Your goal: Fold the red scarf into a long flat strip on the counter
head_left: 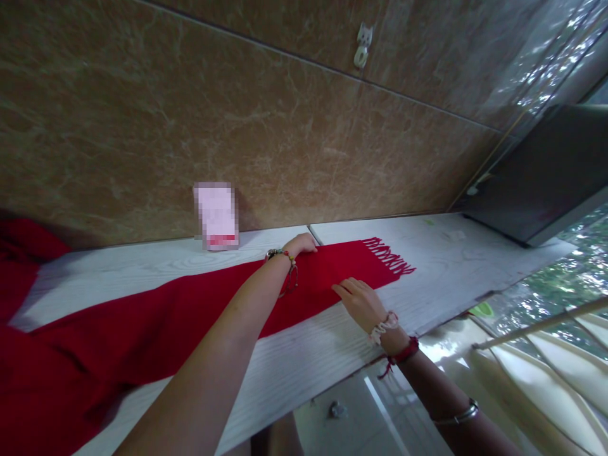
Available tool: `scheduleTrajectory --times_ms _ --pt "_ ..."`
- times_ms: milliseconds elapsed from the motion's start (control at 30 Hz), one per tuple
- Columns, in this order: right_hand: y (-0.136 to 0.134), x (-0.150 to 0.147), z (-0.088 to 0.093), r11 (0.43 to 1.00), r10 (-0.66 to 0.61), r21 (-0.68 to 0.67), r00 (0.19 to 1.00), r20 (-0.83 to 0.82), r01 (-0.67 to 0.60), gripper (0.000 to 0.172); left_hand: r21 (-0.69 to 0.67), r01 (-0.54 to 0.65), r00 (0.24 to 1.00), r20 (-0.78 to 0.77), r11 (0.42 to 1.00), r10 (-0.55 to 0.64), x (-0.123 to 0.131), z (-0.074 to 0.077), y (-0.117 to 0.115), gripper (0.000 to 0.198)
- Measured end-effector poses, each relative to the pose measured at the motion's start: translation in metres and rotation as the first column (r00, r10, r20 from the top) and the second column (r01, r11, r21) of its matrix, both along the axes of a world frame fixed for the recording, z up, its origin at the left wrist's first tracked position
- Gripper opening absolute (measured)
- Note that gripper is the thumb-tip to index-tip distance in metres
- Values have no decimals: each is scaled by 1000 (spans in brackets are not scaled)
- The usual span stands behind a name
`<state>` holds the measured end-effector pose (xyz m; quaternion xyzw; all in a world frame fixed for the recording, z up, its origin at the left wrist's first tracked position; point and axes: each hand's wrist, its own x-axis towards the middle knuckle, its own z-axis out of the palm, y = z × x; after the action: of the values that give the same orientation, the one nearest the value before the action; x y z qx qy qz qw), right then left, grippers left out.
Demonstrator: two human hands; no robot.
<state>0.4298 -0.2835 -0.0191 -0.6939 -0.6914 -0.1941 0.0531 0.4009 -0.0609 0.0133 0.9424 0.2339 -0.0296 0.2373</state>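
A long red scarf (313,278) lies lengthwise on a white wood-grain surface, its fringed end (390,256) to the right. At the scarf's far edge is my left hand (301,243), fingers curled around the cloth there; a beaded bracelet circles the wrist. My right hand (363,304) rests on the near edge, a little short of the fringe. Its fingers are stretched out over the fabric, and the thumb is hard to make out. Toward the left, the scarf turns loose and rumpled, with folds bunched up at the frame's edge.
A pink, blurred-out packet (218,215) leans against the brown marbled wall (266,126) behind the surface (456,253). A white cat-shaped hook (363,45) is fixed higher up. At the right stands a dark panel (541,171). Below the near edge is a shiny tiled floor (361,411).
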Motion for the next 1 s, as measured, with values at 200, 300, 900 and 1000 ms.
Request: scheduleTrajectory --times_ms 200,300,900,1000 --pt "-15 6 -4 1000 4 13 991 -132 -3 32 177 -81 993 101 981 64 -10 1 -16 29" --pt "0 14 -3 1000 -2 11 987 -163 3 29 234 -30 984 176 972 -12 -33 3 -41 28" --pt "18 41 -6 983 45 174 861 -507 52 27 84 55 980 187 995 -70 -100 -11 -72 17" --pt "19 44 -5 990 -21 115 882 -471 85 26 84 51 987 148 995 -63 -100 -5 -71 16"
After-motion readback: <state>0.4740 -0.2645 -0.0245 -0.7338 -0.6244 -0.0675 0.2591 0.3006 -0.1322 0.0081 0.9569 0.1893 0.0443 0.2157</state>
